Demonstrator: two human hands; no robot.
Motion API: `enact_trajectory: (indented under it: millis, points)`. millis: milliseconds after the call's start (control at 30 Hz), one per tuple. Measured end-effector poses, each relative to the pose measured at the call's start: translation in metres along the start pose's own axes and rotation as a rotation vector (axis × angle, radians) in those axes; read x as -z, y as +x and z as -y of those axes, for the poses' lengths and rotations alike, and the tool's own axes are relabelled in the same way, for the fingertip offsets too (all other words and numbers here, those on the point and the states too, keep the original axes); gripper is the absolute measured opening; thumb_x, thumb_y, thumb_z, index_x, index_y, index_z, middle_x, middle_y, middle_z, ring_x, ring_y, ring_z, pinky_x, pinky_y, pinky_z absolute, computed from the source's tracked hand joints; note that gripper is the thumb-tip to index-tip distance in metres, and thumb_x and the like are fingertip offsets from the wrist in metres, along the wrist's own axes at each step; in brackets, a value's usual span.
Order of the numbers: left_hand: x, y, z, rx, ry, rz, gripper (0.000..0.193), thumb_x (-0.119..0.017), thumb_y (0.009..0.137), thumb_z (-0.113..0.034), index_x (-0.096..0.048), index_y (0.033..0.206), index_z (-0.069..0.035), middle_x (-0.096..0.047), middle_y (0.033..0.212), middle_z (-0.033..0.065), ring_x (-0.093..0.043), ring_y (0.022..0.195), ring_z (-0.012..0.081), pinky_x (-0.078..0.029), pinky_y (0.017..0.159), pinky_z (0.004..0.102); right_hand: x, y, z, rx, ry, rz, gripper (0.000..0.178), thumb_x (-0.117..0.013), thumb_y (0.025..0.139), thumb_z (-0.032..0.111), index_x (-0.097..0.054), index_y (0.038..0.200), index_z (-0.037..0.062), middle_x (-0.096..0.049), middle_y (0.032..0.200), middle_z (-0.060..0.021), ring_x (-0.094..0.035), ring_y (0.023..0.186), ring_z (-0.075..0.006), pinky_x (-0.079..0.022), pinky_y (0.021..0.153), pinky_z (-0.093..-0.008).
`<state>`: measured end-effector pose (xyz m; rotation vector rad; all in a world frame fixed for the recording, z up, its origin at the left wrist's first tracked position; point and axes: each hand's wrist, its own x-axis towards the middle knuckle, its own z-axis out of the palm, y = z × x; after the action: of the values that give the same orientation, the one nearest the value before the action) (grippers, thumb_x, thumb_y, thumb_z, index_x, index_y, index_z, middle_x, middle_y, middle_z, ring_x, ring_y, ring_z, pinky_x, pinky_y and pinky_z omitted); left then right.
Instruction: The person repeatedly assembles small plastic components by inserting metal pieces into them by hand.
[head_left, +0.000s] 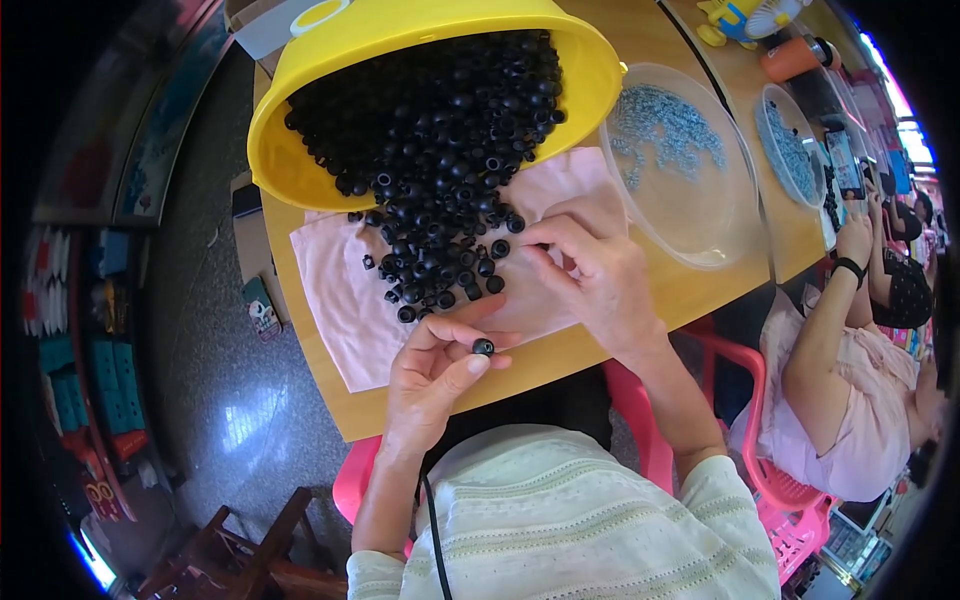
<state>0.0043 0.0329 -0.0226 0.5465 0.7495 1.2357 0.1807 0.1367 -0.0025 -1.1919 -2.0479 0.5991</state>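
Note:
My left hand (432,378), near the table's front edge, pinches a small round black plastic part (483,347) between thumb and fingers; a hole shows in its face. To the right of the loose pile, my right hand (598,280) has thumb and index finger brought together. Whatever may be between those fingertips is too small to make out. Many similar black parts (435,255) spill out of a tipped yellow basin (262,140) onto a pink cloth (335,320).
A clear round tray (700,245) with small light-blue pieces (665,125) stands at the right. Beyond it are another tray (790,145) of blue pieces and an orange bottle (795,60). A person in pink (840,390) sits at my right. Shelves (90,340) stand at far left.

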Motion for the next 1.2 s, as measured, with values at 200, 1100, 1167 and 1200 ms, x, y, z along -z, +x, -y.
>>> enact_trajectory:
  millis: [200,1100,1167,1200]
  points:
    - [0.002,0.0,-0.001,0.003,-0.009,0.006,0.012,-0.06,0.09,-0.002,-0.053,0.1,0.0,-0.046,0.134,0.0248,-0.06,0.109,0.0299,-0.053,0.09,0.035,-0.004,0.016,0.011,0.276,-0.12,0.087,0.014,-0.07,0.069,0.004,-0.067,0.083,0.0075,-0.058,0.084,-0.0034,-0.06,0.078,-0.0211,-0.048,0.068,-0.0328]
    - [-0.003,-0.002,0.0,-0.042,0.094,-0.007,0.017,-0.063,0.087,-0.004,-0.056,0.102,-0.001,-0.051,0.13,0.0209,-0.062,0.105,0.0243,-0.053,0.088,0.0314,0.01,-0.037,-0.003,-0.04,0.059,0.121,0.016,-0.071,0.075,0.0,-0.065,0.089,0.0056,-0.06,0.081,-0.005,-0.06,0.063,-0.0149,-0.047,0.057,-0.0263]
    - [-0.001,-0.006,0.001,-0.043,0.103,-0.009,0.017,-0.064,0.086,-0.004,-0.056,0.101,-0.001,-0.056,0.122,0.0183,-0.063,0.1,0.0222,-0.053,0.086,0.0305,0.009,-0.037,-0.004,-0.031,0.062,0.115,0.016,-0.071,0.076,0.0,-0.065,0.089,0.0057,-0.06,0.081,-0.0054,-0.059,0.062,-0.015,-0.047,0.057,-0.026]
    - [0.0,-0.008,0.002,-0.043,0.108,-0.016,0.018,-0.065,0.086,-0.003,-0.057,0.101,-0.001,-0.061,0.114,0.0158,-0.065,0.095,0.0201,-0.053,0.083,0.0296,0.009,-0.038,-0.004,-0.042,0.083,0.11,0.015,-0.07,0.077,0.0,-0.066,0.09,0.0049,-0.061,0.082,-0.0039,-0.059,0.061,-0.0135,-0.046,0.057,-0.0253]
